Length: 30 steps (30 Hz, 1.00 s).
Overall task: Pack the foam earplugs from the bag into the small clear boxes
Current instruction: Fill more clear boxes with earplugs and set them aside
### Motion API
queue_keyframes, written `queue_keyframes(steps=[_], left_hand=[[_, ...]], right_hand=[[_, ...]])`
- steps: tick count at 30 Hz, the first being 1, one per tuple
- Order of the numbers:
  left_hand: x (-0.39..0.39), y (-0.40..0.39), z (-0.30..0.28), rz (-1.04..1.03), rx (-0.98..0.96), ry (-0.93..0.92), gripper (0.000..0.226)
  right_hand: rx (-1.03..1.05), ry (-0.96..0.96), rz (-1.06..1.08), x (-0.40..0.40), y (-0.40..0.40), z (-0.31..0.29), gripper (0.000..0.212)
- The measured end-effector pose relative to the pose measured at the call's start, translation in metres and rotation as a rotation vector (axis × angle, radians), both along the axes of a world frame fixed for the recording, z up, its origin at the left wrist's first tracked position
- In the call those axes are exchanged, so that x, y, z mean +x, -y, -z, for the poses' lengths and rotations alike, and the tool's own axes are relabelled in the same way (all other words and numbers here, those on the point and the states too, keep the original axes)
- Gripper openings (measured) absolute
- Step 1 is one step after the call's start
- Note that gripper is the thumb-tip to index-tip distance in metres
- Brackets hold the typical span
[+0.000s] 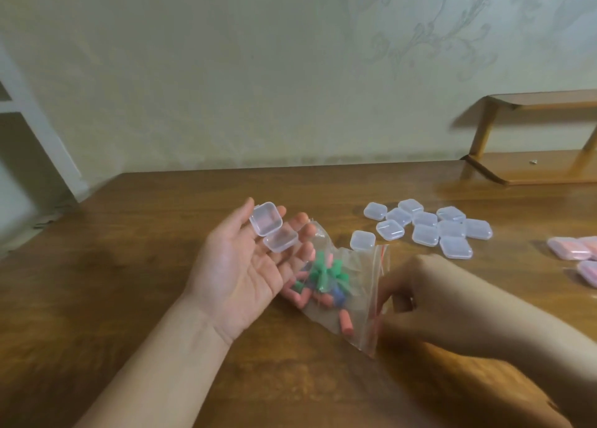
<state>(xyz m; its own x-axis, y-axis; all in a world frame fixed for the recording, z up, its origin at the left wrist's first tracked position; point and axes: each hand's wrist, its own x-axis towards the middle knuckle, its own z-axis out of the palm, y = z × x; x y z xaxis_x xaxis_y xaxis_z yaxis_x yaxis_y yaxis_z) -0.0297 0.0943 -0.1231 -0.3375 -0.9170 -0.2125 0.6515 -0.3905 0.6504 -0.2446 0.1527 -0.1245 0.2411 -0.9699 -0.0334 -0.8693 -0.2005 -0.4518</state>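
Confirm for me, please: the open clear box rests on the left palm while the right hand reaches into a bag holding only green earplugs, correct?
Not quite. The head view shows the zip bag holds orange, green and blue earplugs. The open clear box does rest on the left hand, and the right hand is at the bag's mouth.

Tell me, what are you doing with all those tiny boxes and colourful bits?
A person is packing foam earplugs into small clear boxes. The left hand lies palm up, an open clear box resting on its fingers. The right hand is at the mouth of the zip bag. More closed clear boxes wait on the wooden table.
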Motion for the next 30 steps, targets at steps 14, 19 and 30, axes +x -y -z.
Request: queue_keyframes(steps=[14, 19, 30], left_hand=[[-0.003, -0.002, 0.001, -0.009, 0.063, 0.069, 0.056], [-0.006, -0.006, 0.001, 0.075, 0.042, 0.095, 0.060], [-0.021, -0.021, 0.010, 0.302, -0.091, 0.087, 0.075]], right_hand=[[-0.192, -0.105, 0.093, 0.020, -0.005, 0.010, 0.029], [-0.093, 0.056, 0.139, -0.010, -0.010, -0.026, 0.018], [-0.525, 0.322, 0.086, 0.025, -0.011, 0.002, 0.025]])
